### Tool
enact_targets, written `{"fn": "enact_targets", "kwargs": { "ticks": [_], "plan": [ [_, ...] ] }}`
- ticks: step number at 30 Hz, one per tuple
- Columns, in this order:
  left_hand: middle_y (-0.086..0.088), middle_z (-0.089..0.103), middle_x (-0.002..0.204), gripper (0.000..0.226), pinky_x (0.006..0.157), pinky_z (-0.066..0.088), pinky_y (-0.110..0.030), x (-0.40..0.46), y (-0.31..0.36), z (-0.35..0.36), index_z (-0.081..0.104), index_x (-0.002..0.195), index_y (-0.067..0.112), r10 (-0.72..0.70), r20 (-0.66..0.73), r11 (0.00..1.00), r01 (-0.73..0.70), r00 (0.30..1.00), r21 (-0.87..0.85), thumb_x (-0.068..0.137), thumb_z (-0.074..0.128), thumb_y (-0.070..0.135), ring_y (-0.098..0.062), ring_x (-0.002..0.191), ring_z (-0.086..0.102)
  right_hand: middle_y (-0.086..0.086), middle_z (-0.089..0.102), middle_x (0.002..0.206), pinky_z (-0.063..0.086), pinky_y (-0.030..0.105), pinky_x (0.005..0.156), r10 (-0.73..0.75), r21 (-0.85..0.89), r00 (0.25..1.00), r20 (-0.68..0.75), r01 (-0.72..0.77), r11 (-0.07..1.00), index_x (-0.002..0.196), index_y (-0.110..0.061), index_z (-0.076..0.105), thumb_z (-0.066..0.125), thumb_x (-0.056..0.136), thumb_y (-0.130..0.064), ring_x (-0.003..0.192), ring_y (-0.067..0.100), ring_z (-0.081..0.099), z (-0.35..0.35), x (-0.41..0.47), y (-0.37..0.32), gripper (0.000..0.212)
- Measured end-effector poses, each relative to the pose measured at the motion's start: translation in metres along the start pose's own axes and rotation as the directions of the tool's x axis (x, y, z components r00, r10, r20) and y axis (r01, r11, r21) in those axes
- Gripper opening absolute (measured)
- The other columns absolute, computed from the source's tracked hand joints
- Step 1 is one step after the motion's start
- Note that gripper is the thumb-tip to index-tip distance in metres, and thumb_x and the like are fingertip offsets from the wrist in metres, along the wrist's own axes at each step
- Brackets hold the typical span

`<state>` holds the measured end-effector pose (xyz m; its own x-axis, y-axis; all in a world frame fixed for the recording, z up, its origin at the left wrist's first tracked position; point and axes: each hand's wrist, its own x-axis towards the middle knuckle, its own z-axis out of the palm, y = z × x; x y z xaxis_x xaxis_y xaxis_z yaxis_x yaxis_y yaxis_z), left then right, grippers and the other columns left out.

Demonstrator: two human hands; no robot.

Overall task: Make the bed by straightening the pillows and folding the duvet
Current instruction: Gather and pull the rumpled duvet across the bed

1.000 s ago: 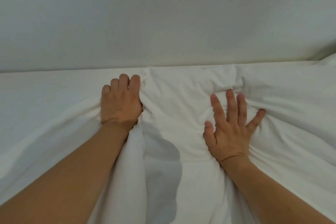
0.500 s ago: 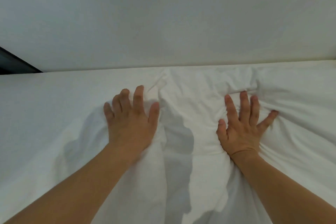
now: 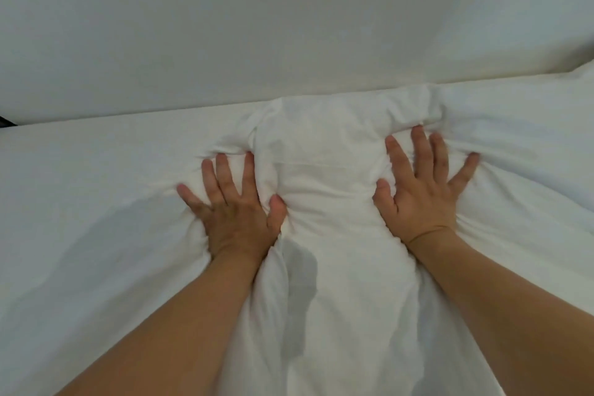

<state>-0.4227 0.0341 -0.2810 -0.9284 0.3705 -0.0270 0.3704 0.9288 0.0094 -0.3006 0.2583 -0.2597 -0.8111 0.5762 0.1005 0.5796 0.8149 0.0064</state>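
Observation:
A white duvet point(image 3: 324, 190) lies bunched in a puffy ridge across the middle of the bed, reaching the far edge by the wall. My left hand point(image 3: 233, 212) presses flat on the fabric at the ridge's left side, fingers spread and sunk into the folds. My right hand point(image 3: 421, 199) presses flat on the ridge's right side, fingers straight and splayed. Both forearms reach forward from the bottom of the frame. No pillow is plainly visible.
A plain white wall point(image 3: 289, 26) stands right behind the bed's far edge. Smoother white bedding point(image 3: 80, 186) spreads out to the left. A raised white fold point(image 3: 575, 74) shows at the far right, and a dark sliver point(image 3: 4, 121) at the left edge.
My left hand went from curled at the ridge's edge to flat and spread, pressing deeper into the fabric. My right hand stayed flat on the duvet. The ridge between them bulges more.

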Motion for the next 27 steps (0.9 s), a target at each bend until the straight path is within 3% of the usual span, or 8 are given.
{"fn": "enact_targets", "kwargs": {
  "ticks": [4, 8, 12, 16, 19, 22, 24, 27],
  "plan": [
    [-0.017, 0.009, 0.159, 0.079, 0.108, -0.011, -0.07, -0.002, -0.003, -0.011, 0.013, 0.154, 0.024, -0.003, 0.045, 0.997, 0.006, 0.999, -0.071, 0.084, 0.013, 0.062, -0.035, 0.147, -0.003, 0.007, 0.007, 0.16, -0.002, 0.064, 0.112, 0.11, -0.099, 0.982, 0.153, -0.096, 0.991, 0.152, -0.028, 0.013, 0.018, 0.093, -0.045, 0.147, 0.027, 0.004, -0.029, -0.029, -0.022, 0.061],
    [-0.009, -0.007, 0.162, 0.074, 0.109, -0.02, -0.061, 0.002, -0.024, -0.059, 0.004, 0.153, 0.036, 0.132, 0.308, 0.97, -0.059, 0.942, -0.237, 0.087, 0.015, 0.066, -0.027, 0.148, -0.014, 0.008, 0.046, 0.138, 0.034, 0.05, 0.104, 0.016, 0.043, 0.998, 0.059, -0.018, 0.999, 0.122, -0.012, 0.055, 0.039, 0.092, -0.014, 0.124, 0.031, 0.047, -0.08, -0.075, -0.07, 0.034],
    [-0.01, 0.023, 0.154, 0.056, 0.111, 0.021, -0.04, 0.002, -0.1, -0.133, 0.031, 0.147, 0.024, 0.206, 0.415, 0.883, 0.014, 0.886, -0.469, 0.095, 0.039, 0.042, -0.03, 0.14, 0.023, 0.002, 0.054, 0.13, 0.044, 0.036, 0.093, -0.08, 0.409, 0.997, 0.007, 0.07, 0.91, 0.124, -0.015, 0.058, 0.046, 0.091, -0.02, 0.11, 0.025, 0.055, -0.12, -0.077, -0.154, 0.035],
    [-0.01, 0.028, 0.147, 0.095, 0.104, 0.032, -0.041, -0.07, -0.213, -0.143, 0.023, 0.149, 0.018, -0.125, 0.613, 0.939, 0.293, 0.78, -0.181, 0.075, 0.058, 0.065, -0.031, 0.134, 0.028, 0.011, 0.066, 0.083, 0.052, 0.034, 0.067, 0.04, 0.603, 0.867, 0.496, -0.377, 0.703, 0.083, -0.007, 0.061, 0.039, 0.093, -0.058, 0.074, 0.032, 0.064, -0.142, -0.063, -0.25, 0.056],
    [-0.01, 0.044, 0.138, 0.099, 0.101, 0.041, -0.035, -0.112, -0.233, -0.141, 0.045, 0.138, 0.019, 0.015, 0.76, 0.873, 0.362, 0.65, -0.327, 0.054, 0.068, 0.067, -0.026, 0.123, 0.046, 0.017, 0.069, 0.082, 0.056, 0.037, 0.076, -0.063, 0.471, 0.697, 0.715, -0.413, 0.78, 0.071, -0.004, 0.058, 0.045, 0.094, -0.053, 0.076, 0.033, 0.069, -0.131, -0.066, -0.295, 0.055],
    [-0.006, 0.066, 0.101, 0.033, 0.073, 0.051, -0.029, -0.09, -0.235, -0.161, 0.064, 0.101, 0.014, 0.14, 0.496, 0.789, 0.206, 0.857, -0.579, 0.073, 0.065, 0.031, -0.023, 0.09, 0.064, 0.02, 0.066, 0.11, 0.056, 0.034, 0.083, 0.028, 0.673, 0.843, 0.538, -0.449, 0.588, 0.092, -0.008, 0.061, 0.053, 0.093, -0.022, 0.099, 0.032, 0.066, -0.139, -0.044, -0.318, 0.017],
    [-0.003, 0.057, 0.082, 0.006, 0.056, 0.039, -0.031, -0.033, -0.246, -0.193, 0.05, 0.089, 0.015, 0.067, 0.075, 0.91, -0.03, 0.995, -0.415, 0.086, 0.051, 0.02, -0.028, 0.076, 0.058, 0.023, 0.06, 0.111, 0.052, 0.037, 0.085, 0.191, 0.858, 0.942, 0.275, -0.33, 0.393, 0.109, -0.01, 0.057, 0.042, 0.098, -0.036, 0.099, 0.036, 0.06, -0.159, -0.014, -0.317, 0.031],
    [-0.005, 0.054, 0.083, 0.034, 0.055, 0.034, -0.033, 0.052, -0.266, -0.225, 0.04, 0.112, 0.012, 0.134, -0.214, 0.985, -0.154, 0.968, -0.08, 0.095, 0.048, 0.04, -0.031, 0.073, 0.057, 0.019, 0.047, 0.137, 0.038, 0.041, 0.101, 0.019, 0.759, 0.977, 0.214, -0.178, 0.626, 0.137, -0.008, 0.04, 0.024, 0.101, -0.049, 0.124, 0.036, 0.046, -0.123, -0.009, -0.322, 0.057]
  ]
}}
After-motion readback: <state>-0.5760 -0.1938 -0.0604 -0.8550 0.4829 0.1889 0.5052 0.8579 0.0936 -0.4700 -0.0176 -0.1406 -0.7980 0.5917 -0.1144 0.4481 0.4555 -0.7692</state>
